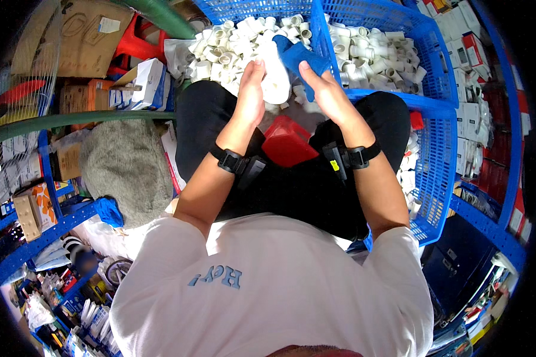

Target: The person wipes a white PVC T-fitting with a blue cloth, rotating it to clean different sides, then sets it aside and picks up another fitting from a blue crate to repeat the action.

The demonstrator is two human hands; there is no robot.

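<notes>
My left hand (pixel 251 91) is raised above the gap between my knees, at the side of a long white item (pixel 278 78). It seems to hold this item, though glare washes out its detail and some of my fingers are hidden. My right hand (pixel 329 93) grips a blue cloth item (pixel 301 56), perhaps a glove, with the thumb on top. The white and blue items lie side by side between my hands. Just beyond them, white plastic pipe fittings (pixel 223 44) fill a blue plastic basket (pixel 254 5).
A second blue basket (pixel 444 67) of white fittings (pixel 375 58) adjoins on the right. Another blue basket (pixel 433 178) stands by my right thigh. A red plastic object (pixel 288 140) sits between my knees. Left are a green bar (pixel 85 119), a grey furry cover (pixel 125 169) and cardboard boxes (pixel 85 49).
</notes>
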